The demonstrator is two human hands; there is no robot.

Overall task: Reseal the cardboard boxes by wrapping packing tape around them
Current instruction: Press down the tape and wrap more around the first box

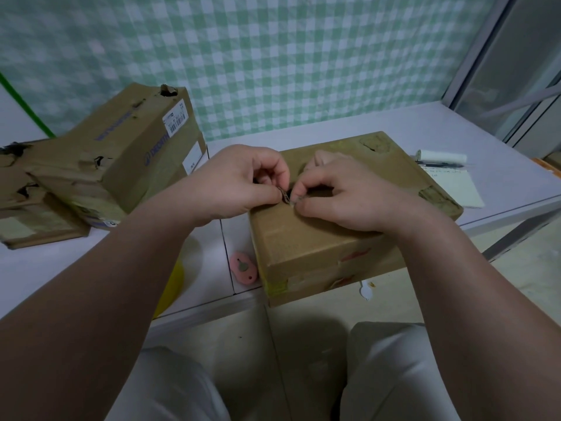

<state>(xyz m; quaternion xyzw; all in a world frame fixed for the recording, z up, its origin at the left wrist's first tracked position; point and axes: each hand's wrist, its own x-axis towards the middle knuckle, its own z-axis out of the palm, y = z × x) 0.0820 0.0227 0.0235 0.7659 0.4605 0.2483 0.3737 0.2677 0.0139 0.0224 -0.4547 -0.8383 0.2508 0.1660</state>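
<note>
Cardboard box [318, 247] lies flat for bracing; left hand [239, 180], right hand [340, 199] pinch a small strip [287, 197] (tape end, I'd guess).

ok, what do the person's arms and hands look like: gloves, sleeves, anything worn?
Left hand and right hand are bare: no gloves, rings or watch in view. Left forearm and right forearm are bare too, no sleeve visible. Pale trousers show below.

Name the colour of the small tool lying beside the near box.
Pink: the small tool shows best in the head view.
</note>
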